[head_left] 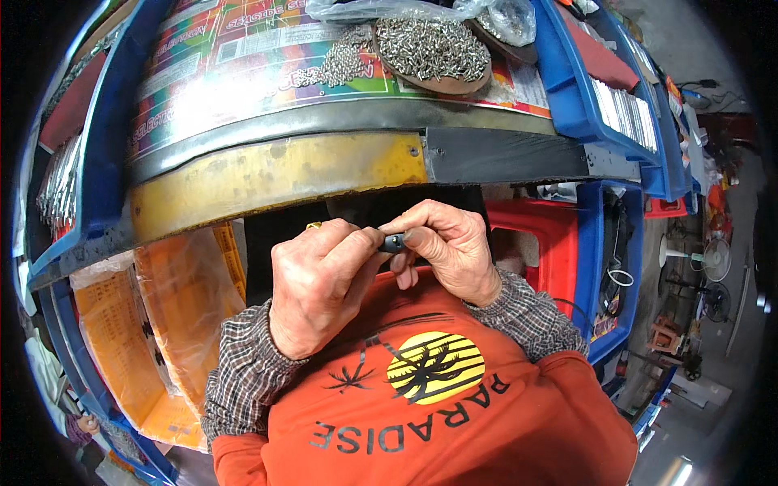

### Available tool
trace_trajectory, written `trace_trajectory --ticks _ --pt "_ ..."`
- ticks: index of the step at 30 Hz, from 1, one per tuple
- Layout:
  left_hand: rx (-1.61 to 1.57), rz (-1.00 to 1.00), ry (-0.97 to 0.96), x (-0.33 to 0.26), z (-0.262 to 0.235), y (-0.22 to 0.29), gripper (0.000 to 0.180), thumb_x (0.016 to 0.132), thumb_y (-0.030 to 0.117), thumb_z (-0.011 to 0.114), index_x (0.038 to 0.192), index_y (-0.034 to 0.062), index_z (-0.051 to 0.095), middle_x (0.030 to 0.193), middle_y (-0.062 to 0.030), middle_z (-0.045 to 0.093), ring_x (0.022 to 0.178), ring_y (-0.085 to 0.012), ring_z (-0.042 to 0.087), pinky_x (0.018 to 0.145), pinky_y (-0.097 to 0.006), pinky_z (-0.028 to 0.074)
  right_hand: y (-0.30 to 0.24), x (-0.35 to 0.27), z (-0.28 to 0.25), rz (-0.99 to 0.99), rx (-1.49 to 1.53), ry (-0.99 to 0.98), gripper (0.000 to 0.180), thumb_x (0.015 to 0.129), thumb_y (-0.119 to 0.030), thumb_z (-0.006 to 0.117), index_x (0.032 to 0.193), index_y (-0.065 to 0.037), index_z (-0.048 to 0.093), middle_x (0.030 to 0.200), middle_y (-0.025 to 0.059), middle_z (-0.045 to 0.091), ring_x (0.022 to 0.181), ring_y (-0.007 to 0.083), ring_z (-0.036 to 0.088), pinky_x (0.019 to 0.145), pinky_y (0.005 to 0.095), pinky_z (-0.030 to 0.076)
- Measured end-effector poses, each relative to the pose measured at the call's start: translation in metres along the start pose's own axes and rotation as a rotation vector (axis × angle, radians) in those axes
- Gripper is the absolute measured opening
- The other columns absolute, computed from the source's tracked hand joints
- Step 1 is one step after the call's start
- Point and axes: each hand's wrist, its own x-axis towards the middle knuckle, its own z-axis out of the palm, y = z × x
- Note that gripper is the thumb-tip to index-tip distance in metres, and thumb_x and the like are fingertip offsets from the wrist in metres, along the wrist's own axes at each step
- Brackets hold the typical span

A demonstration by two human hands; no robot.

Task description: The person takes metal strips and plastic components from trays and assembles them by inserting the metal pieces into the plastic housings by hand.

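Orange plastic bags [154,324] of flat packets hang at about eight o'clock, under the blue rim of a long tray [101,154] that runs up the left side. Just right of them the person's left hand [320,283] comes up from a checked cuff, curled into a loose fist, its thumb and forefinger pinched together on the near end of a small dark cylindrical part [395,242]. A bit of yellow shows at the top of that hand; I cannot tell what it is. The part sits right at the centre, at the two o'clock corner of the left hand and the nine o'clock edge of the right hand [450,251], bridged between both. The right hand is closed on its other end, thumb and forefinger tip clamped on it, the other fingers folded beneath. Both hands are held close against the orange printed shirt [454,421], just below the worn yellow and black edge of the workbench [284,170]. At twelve o'clock on the bench, a round brown dish [433,53] is heaped with small silvery screws, with a clear plastic bag [502,16] just behind it. At three o'clock stands a red plastic crate [543,243], then a blue bin [616,267].
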Motion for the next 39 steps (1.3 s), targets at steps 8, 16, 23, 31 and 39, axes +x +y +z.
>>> trace_trajectory --ticks 8,16,23,31,39 --pt "0.052 0.028 -0.044 -0.005 0.003 -0.004 0.019 0.068 0.001 0.071 0.084 0.0043 0.061 0.066 -0.0060 0.052 0.056 -0.0234 0.056 0.050 -0.033 0.045 0.009 -0.004 0.001 0.037 0.010 0.036 0.019 0.097 -0.017 0.055 0.100 0.000 0.064 0.071 0.0050 0.064 0.056 0.0073 0.060 0.047 0.0186 0.046" --pt "0.093 -0.009 -0.082 -0.012 0.009 -0.001 0.023 0.066 -0.001 0.073 0.087 0.0023 0.062 0.074 -0.0094 0.061 0.063 -0.0238 0.062 0.054 -0.033 0.047 0.016 -0.007 0.004 0.009 -0.067 0.110 0.019 0.097 -0.019 0.056 0.099 -0.001 0.064 0.070 0.0031 0.064 0.055 0.0057 0.059 0.046 0.0178 0.045" --pt "0.138 -0.007 0.022 -0.015 0.017 0.001 0.025 0.066 -0.001 0.073 0.088 0.0019 0.063 0.074 -0.0091 0.062 0.063 -0.0226 0.062 0.054 -0.031 0.048 0.027 -0.006 0.005 -0.081 -0.062 0.142 0.019 0.096 -0.018 0.056 0.100 -0.002 0.064 0.071 0.0031 0.064 0.057 0.0062 0.060 0.049 0.0193 0.048" --pt "0.252 0.082 -0.102 -0.011 0.007 -0.002 0.025 0.066 -0.001 0.073 0.089 0.0017 0.063 0.072 -0.0079 0.059 0.058 -0.0216 0.058 0.051 -0.032 0.045 0.030 -0.002 0.001 -0.040 0.031 0.056 0.023 0.097 -0.023 0.055 0.100 -0.001 0.062 0.073 0.0049 0.065 0.059 0.0082 0.062 0.050 0.0202 0.048" --pt "0.320 0.084 -0.032 -0.017 0.014 -0.006 0.025 0.067 0.001 0.072 0.090 0.0019 0.064 0.073 -0.0069 0.059 0.057 -0.0199 0.057 0.049 -0.031 0.045 0.025 0.001 0.000 0.010 0.029 0.038 0.030 0.097 -0.029 0.053 0.099 0.000 0.062 0.073 0.0049 0.064 0.059 0.0085 0.061 0.049 0.0204 0.048"
